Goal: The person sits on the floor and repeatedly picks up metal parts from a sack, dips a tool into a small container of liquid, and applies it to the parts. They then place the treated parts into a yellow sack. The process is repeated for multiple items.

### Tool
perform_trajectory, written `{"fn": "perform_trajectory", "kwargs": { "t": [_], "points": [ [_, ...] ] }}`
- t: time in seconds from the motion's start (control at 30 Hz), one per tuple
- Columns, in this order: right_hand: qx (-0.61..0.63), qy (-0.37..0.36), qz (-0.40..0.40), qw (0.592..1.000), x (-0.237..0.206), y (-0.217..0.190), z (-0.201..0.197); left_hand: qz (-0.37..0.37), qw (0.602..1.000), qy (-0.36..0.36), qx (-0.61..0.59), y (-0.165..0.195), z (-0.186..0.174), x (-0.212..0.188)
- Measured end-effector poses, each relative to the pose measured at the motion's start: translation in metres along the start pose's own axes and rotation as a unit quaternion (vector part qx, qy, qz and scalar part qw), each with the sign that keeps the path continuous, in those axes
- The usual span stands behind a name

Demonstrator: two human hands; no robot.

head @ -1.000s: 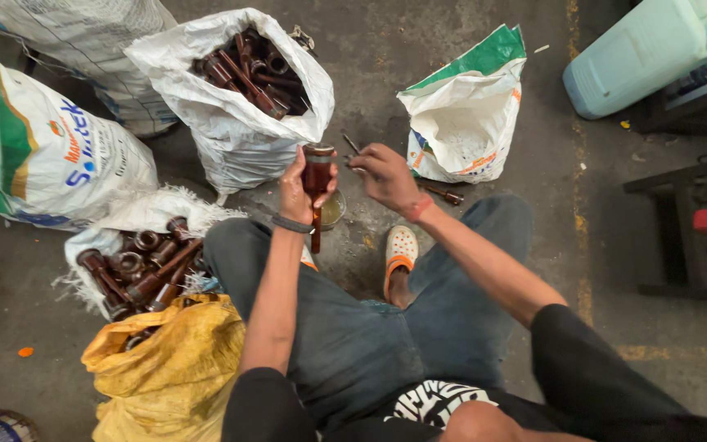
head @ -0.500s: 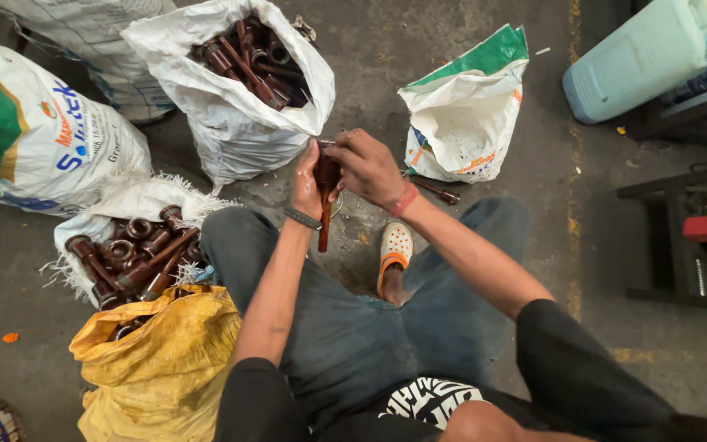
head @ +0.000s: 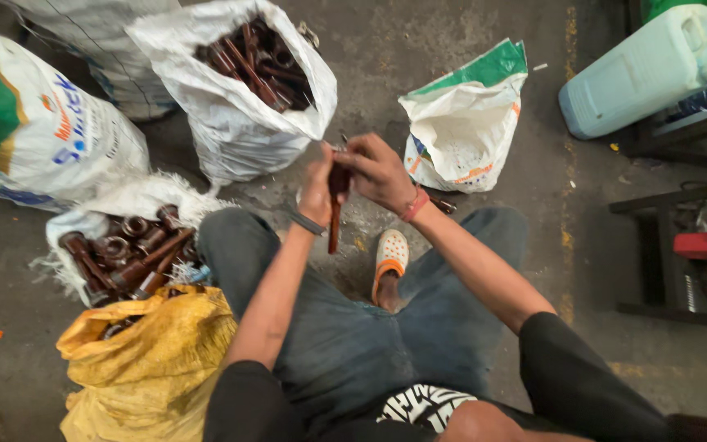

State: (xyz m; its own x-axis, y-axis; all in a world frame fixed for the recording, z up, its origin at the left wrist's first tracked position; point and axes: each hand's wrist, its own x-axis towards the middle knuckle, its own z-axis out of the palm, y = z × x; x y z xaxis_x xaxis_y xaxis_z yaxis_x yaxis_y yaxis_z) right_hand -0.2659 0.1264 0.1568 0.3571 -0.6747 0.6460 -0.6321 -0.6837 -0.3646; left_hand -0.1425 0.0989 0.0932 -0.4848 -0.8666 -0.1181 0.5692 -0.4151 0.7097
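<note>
A rusty brown metal rod (head: 335, 214) is held upright between both hands, above the knees and the concrete floor (head: 353, 57). The left hand (head: 318, 187) is closed around the rod's upper part from the left side, and the right hand (head: 378, 170) is closed over its top, so that the head of the rod is hidden; only the lower shaft is seen hanging below the fingers. A small grey piece is glimpsed at the top between the hands, but what it is cannot be made out.

Just beyond the hands, an open white sack (head: 231, 123) filled with similar brown metal parts is stood on the floor. To its right, a smaller white and green bag (head: 464, 123) is seen, its contents hidden. On the left, a heap of brown sleeves and rods (head: 128, 254) is spread on a frayed white sack, with a yellow sack (head: 149, 368) nearer, partly cut off by the lower edge. A printed white sack (head: 51, 139) is cut off at the left edge. A pale blue plastic canister (head: 644, 69) is laid at the upper right.
</note>
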Motion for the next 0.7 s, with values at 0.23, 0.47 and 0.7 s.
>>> {"fn": "perform_trajectory", "kwargs": {
  "t": [0.23, 0.47, 0.7],
  "points": [
    [0.023, 0.024, -0.032, 0.999, 0.005, -0.001, -0.003, -0.062, 0.995, -0.03, -0.07, 0.004, 0.004, -0.003],
    [0.027, 0.048, 0.024, 0.998, -0.006, 0.0, -0.001, -0.095, 0.981, -0.096, -0.142, 0.002, 0.0, -0.003],
    [0.075, 0.062, 0.211, 0.973, -0.013, 0.005, -0.001, -0.014, 1.0, 0.009, -0.01, 0.003, 0.008, -0.001]
  ]
}}
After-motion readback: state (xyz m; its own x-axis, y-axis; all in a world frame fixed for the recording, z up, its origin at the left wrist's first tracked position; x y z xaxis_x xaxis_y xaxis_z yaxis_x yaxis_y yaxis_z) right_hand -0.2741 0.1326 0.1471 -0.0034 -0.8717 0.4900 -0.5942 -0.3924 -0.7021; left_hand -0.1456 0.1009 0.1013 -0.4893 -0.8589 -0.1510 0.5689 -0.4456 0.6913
